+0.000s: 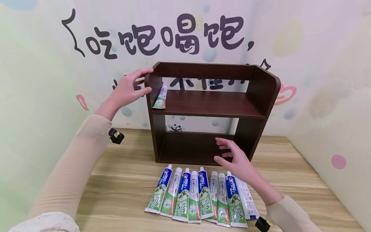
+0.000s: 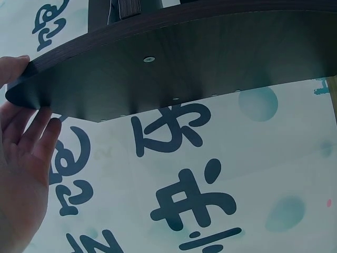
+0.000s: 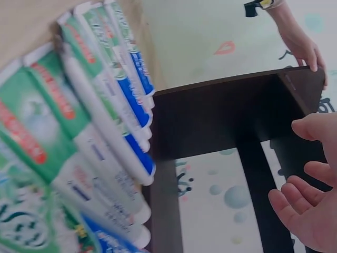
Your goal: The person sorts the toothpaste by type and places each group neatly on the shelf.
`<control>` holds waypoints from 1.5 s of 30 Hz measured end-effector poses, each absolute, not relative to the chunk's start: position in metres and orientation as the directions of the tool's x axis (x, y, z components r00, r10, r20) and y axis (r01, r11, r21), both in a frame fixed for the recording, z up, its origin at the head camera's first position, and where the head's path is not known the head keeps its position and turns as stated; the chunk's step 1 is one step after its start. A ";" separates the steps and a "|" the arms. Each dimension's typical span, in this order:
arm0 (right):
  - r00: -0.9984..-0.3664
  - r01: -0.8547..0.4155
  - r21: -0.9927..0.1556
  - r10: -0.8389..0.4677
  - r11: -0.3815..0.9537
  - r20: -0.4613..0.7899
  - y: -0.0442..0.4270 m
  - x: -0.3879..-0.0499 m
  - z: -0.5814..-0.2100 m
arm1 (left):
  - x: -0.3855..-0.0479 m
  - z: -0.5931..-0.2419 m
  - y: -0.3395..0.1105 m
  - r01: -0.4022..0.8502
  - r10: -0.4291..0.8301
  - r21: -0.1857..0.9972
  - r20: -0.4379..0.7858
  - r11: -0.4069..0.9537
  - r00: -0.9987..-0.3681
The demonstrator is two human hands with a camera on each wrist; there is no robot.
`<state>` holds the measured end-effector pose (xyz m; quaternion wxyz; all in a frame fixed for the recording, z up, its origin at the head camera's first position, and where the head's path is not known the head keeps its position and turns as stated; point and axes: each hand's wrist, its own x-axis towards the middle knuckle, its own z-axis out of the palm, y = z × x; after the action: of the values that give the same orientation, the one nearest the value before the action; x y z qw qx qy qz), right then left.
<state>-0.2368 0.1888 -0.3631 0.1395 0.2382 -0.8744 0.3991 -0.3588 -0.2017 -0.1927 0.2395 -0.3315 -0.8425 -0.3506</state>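
Note:
My left hand (image 1: 127, 87) grips the upper left side of a dark brown two-level shelf (image 1: 208, 103); in the left wrist view the thumb and fingers of that hand (image 2: 25, 163) lie on opposite sides of the panel (image 2: 158, 79). One toothpaste tube (image 1: 161, 97) stands at the left end of the upper level, leaning on the side panel. My right hand (image 1: 237, 162) hovers empty before the lower level, fingers apart and slightly bent. Below it, several green, white and blue tubes (image 1: 181, 196) lie in a row, also seen close in the right wrist view (image 3: 79, 105).
The shelf stands on a wood-grain table (image 1: 116, 180), against a pale wall (image 1: 318, 64) with large dark lettering and coloured spots. At the row's right end lies a white tube (image 1: 246, 198) with its printed back showing. Each wrist wears a small black camera (image 1: 116, 136).

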 end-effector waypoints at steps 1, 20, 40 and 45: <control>-0.848 -0.527 -0.629 -0.309 0.572 0.431 0.190 -0.235 -0.365 | -0.359 -0.193 -0.202 0.726 0.390 0.432 0.637 0.535 -0.665; -0.919 -0.383 -0.688 -0.327 0.616 0.219 0.207 -0.212 -0.411 | -0.358 -0.192 -0.202 0.720 0.392 0.439 0.626 0.537 -0.674; -0.943 -0.221 -0.691 -0.332 0.688 -0.029 0.211 -0.187 -0.429 | -0.357 -0.195 -0.204 0.723 0.395 0.426 0.630 0.544 -0.668; -0.934 -0.249 -0.644 -0.355 0.723 -0.037 0.214 -0.186 -0.431 | -0.358 -0.194 -0.203 0.726 0.397 0.419 0.634 0.545 -0.664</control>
<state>-0.1860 0.2137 -0.4306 -0.0791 0.1632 -0.9249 0.3342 -0.3580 -0.2029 -0.1939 0.2404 -0.3321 -0.8455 -0.3421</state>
